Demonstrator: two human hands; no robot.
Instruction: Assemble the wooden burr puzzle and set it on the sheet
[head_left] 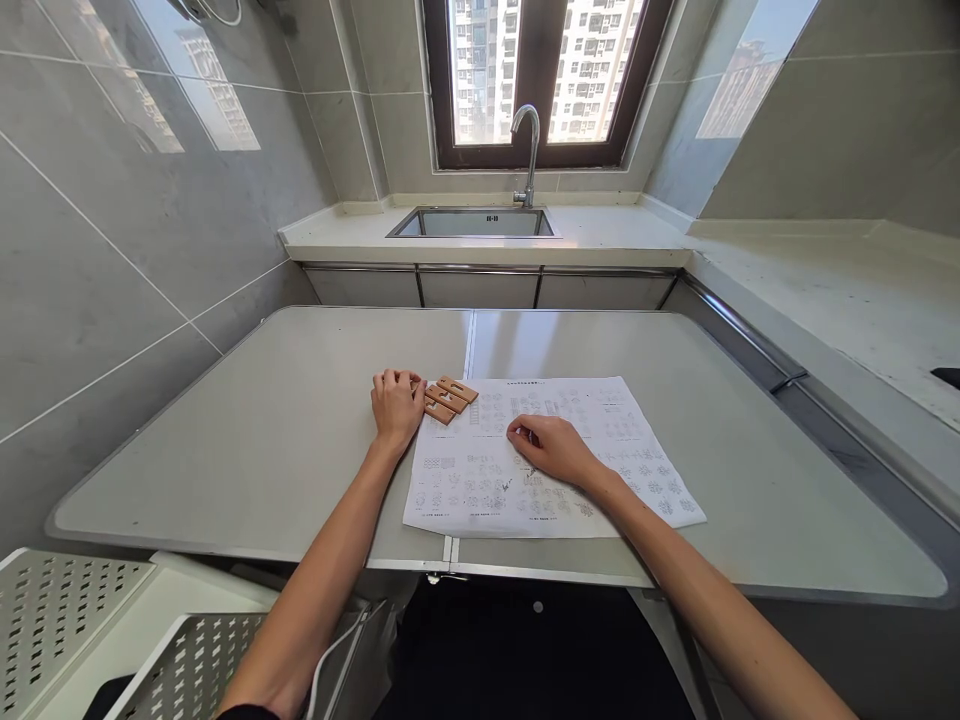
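My right hand (553, 447) rests loosely curled, holding nothing, on the printed sheet (600, 420) spread on the tabletop (262, 440). My left hand (396, 403) lies flat and open beside the sheet's far-left corner, fingertips touching the wooden pieces (448, 398) just to its right.

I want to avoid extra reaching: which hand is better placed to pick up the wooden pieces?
Probably the left hand: it lies right beside the wooden pieces, fingers touching or nearly so. The right hand rests on the printed sheet, farther away.
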